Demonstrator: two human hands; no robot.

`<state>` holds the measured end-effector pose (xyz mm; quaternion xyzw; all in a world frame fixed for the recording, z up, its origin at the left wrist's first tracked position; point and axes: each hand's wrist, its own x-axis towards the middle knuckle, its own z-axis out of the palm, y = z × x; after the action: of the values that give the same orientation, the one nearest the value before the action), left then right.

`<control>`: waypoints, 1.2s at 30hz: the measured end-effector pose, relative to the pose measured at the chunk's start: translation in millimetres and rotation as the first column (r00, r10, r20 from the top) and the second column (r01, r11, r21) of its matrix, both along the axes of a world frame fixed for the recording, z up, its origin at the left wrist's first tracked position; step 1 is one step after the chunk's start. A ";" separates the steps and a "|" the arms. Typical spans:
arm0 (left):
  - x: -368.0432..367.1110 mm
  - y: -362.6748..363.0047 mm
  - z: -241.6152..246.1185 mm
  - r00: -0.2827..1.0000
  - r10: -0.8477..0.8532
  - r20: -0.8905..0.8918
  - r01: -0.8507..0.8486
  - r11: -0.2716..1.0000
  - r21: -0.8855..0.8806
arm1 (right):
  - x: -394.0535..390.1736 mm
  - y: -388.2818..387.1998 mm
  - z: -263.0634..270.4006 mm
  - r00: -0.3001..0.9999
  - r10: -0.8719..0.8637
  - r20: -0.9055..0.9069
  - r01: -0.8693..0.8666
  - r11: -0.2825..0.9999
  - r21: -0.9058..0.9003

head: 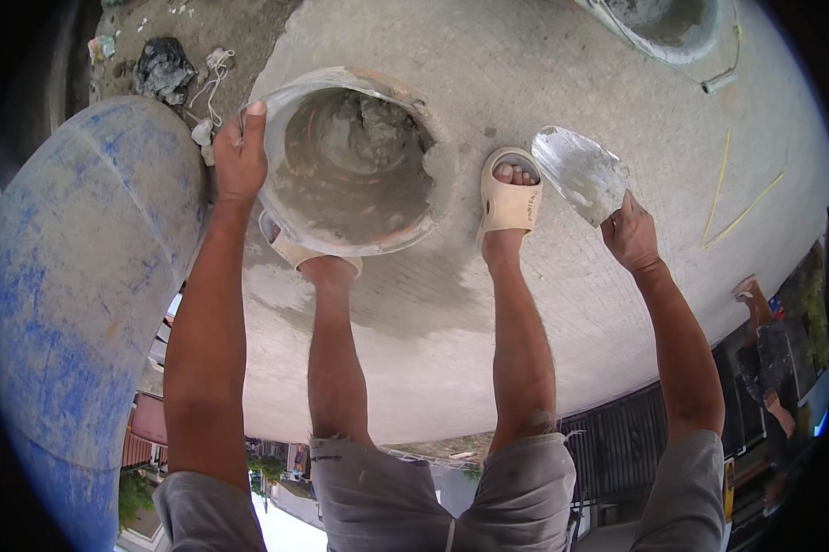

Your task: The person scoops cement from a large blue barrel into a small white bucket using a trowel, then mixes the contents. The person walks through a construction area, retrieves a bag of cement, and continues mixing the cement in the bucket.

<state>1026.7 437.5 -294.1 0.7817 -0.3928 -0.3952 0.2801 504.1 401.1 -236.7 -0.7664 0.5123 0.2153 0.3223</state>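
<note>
My left hand (240,155) grips the left rim of a mortar-crusted bucket (274,200), its thumb lying over the edge beside the thin wire handle. The bucket is tilted, its mouth turned up toward me. Wet grey mortar (380,131) sits inside, lumpy at the far side and smeared thin over the walls. My right hand (632,231) holds a metal scoop (580,169) by its near end. Grey residue clings to the scoop's shiny, curved blade, which is held above the concrete beside my right slide sandal (514,200). My fingers partly hide the scoop's grip.
A large, worn blue drum (90,262) stands close on my left. Beyond it lie a crumpled black plastic bag (164,70) and white string (214,76). Another bucket (704,41) is at the far right, near bent yellow strips (746,210). Another person (766,352) is at right.
</note>
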 end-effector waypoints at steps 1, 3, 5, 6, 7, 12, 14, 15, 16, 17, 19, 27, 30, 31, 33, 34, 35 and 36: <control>-2.9 -0.7 5.6 1.000 0.016 -0.015 -0.016 0.999 0.038 | 3.2 8.3 22.5 0.996 -0.010 0.088 0.007 1.000 0.030; -13.0 -4.8 17.6 0.999 0.050 -0.013 -0.048 0.992 0.115 | 27.5 28.1 65.8 0.979 -0.064 0.191 0.042 0.992 0.119; -24.6 -15.2 29.7 0.996 0.085 0.023 -0.088 0.976 0.202 | 62.1 38.9 100.2 0.978 0.048 0.205 -0.086 0.980 0.179; -30.9 -22.2 33.2 0.997 0.068 0.032 -0.073 0.978 0.194 | 80.0 40.2 110.3 0.965 0.175 0.193 -0.207 0.966 0.158; -37.3 -28.9 35.9 0.997 0.064 0.039 -0.070 0.977 0.203 | 94.9 38.3 119.7 0.951 0.282 0.127 -0.303 0.931 0.204; -36.4 -56.0 43.3 0.992 -0.123 0.028 0.114 0.968 0.222 | 125.7 -28.3 102.8 0.864 0.495 -0.097 -0.479 0.865 0.149; -37.2 -58.4 42.4 0.992 -0.127 0.022 0.119 0.966 0.231 | 140.8 -60.7 80.9 0.794 0.585 -0.164 -0.589 0.808 0.029; -38.7 -57.8 42.4 0.991 -0.132 0.035 0.122 0.971 0.206 | 151.1 -69.6 74.7 0.766 0.612 -0.196 -0.631 0.774 -0.051; -41.0 -56.3 43.0 0.991 -0.129 0.043 0.117 0.970 0.213 | 161.3 -74.2 72.2 0.787 0.600 -0.142 -0.610 0.792 -0.035; -43.1 -56.5 43.5 0.991 -0.126 0.050 0.113 0.973 0.202 | 173.3 -77.9 69.0 0.803 0.587 -0.106 -0.590 0.807 0.000; -48.9 -57.4 45.4 0.980 -0.170 0.102 0.137 0.952 0.272 | 197.1 -73.5 70.2 0.846 0.532 -0.024 -0.523 0.839 0.148; -54.7 -41.4 66.9 0.987 -0.117 -0.107 0.151 0.895 0.420 | 207.5 0.2 97.7 0.998 -0.061 -0.021 0.063 0.845 0.531; -60.6 -20.1 85.0 0.928 0.060 -0.368 0.129 0.874 0.468 | 179.5 25.2 118.2 0.952 -0.283 -0.119 0.304 0.816 0.492; -68.4 -13.1 91.5 0.922 0.082 -0.378 0.111 0.880 0.461 | 167.3 33.7 129.6 0.928 -0.352 -0.123 0.367 0.799 0.477; -83.4 2.6 111.2 0.908 0.163 -0.387 0.043 0.881 0.471 | 133.5 49.5 159.3 0.851 -0.496 -0.170 0.508 0.697 0.506; -89.2 9.4 125.2 0.890 0.204 -0.408 0.013 0.883 0.469 | 113.2 56.9 177.4 0.800 -0.580 -0.151 0.559 0.632 0.536; -92.1 14.3 142.4 0.890 0.253 -0.379 -0.037 0.869 0.494 | 94.8 64.6 195.2 0.779 -0.615 -0.124 0.581 0.633 0.511; -93.6 17.1 162.5 0.850 0.297 -0.435 -0.067 0.880 0.471 | 77.6 71.1 212.4 0.757 -0.650 -0.070 0.597 0.644 0.478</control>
<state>933.1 454.7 -131.6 0.7309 -0.1305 -0.6310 0.2250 581.8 472.1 -24.4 -0.4502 0.6577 0.1672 0.5803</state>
